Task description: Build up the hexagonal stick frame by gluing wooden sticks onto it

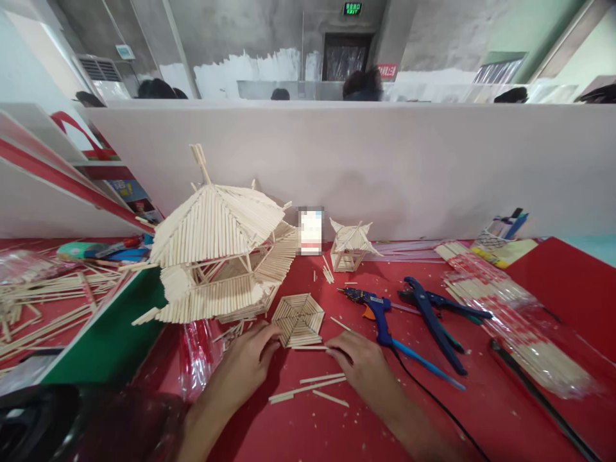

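On the red worktop (433, 423), the left hand (245, 362) rests its fingertips on the near-left edge of the flat hexagon panel (298, 319), fingers loosely curled with nothing clamped, while the right hand (360, 362) presses a single stick (310, 348) against the panel's near edge; loose sticks (308, 388) lie between the wrists. The panel appears fully laid yet stands apart from the large pagoda (221, 256) just beyond it, so joining seems left to do. A glue gun (373, 305), blue cutters (433, 314) and bagged sticks (505, 314) lie to the right, a small pagoda (350, 247) stands farther back, and a white partition (385, 160) closes the worktop, with a concrete room behind.
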`<state>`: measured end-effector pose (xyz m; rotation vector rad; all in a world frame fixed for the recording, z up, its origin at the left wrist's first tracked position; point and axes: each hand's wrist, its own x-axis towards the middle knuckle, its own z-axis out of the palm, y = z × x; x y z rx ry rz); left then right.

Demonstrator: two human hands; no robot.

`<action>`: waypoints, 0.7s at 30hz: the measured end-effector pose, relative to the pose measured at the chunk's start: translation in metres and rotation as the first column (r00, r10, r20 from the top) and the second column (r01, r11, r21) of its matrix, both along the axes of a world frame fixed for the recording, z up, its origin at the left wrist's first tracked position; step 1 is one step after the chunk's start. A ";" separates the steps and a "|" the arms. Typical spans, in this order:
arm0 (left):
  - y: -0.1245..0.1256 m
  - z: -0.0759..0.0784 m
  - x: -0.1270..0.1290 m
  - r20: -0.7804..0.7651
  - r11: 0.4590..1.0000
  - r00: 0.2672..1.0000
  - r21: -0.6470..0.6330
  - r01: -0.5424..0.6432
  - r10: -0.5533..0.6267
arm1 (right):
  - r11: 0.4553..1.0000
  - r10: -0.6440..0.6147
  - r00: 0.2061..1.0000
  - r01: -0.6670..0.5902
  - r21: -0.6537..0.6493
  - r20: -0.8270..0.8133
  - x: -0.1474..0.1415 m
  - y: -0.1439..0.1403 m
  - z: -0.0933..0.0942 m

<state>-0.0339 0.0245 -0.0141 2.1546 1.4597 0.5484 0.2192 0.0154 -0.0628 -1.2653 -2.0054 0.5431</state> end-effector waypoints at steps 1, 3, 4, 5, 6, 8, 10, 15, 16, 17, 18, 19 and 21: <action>-0.001 -0.001 0.001 -0.006 1.000 1.000 0.007 0.010 -0.010 | 1.000 0.005 1.000 -0.005 0.014 0.004 -0.001 0.001 -0.001; -0.002 -0.002 0.005 -0.001 0.999 0.999 0.017 0.039 -0.039 | 1.000 0.012 1.000 -0.012 0.028 0.014 -0.002 0.003 -0.002; -0.002 -0.003 0.006 0.006 0.998 0.999 0.022 0.054 -0.054 | 0.999 0.016 1.000 -0.017 0.029 0.021 -0.003 0.003 -0.002; -0.003 -0.005 0.008 0.010 0.998 0.998 0.027 0.065 -0.065 | 0.999 0.020 0.999 -0.020 0.027 0.028 -0.005 0.003 -0.001; -0.003 -0.006 0.009 0.011 0.997 0.997 0.034 0.075 -0.076 | 0.999 0.022 0.999 -0.023 0.027 0.032 -0.006 0.004 0.000; -0.002 -0.008 0.010 0.002 0.995 0.996 0.050 0.092 -0.092 | 0.999 0.021 0.999 -0.021 0.024 0.025 -0.009 0.003 0.002; -0.001 -0.011 0.010 -0.018 0.992 0.995 0.068 0.103 -0.102 | 1.000 0.006 1.000 -0.006 0.015 -0.007 -0.011 0.003 0.003; -0.001 -0.013 0.009 -0.068 0.989 0.992 0.095 0.115 -0.109 | 0.998 -0.031 0.993 0.024 -0.060 -0.114 -0.011 0.003 0.000; -0.001 -0.013 0.008 -0.076 0.989 0.991 0.092 0.118 -0.111 | 0.997 -0.033 0.992 0.025 -0.067 -0.124 -0.010 0.003 0.000; -0.001 -0.014 0.008 -0.084 0.989 0.990 0.089 0.120 -0.113 | 0.997 -0.035 0.991 0.026 -0.071 -0.130 -0.009 0.003 0.000; -0.001 -0.014 0.008 -0.093 0.989 0.989 0.085 0.123 -0.115 | 0.997 -0.037 0.990 0.028 -0.072 -0.134 -0.009 0.004 0.000; -0.002 -0.014 0.007 -0.101 0.989 0.988 0.082 0.126 -0.118 | 0.997 -0.038 0.990 0.028 -0.073 -0.137 -0.009 0.004 0.000; -0.002 -0.016 0.007 -0.114 0.988 0.986 0.084 0.131 -0.121 | 0.997 -0.039 0.990 0.030 -0.070 -0.138 -0.009 0.005 0.000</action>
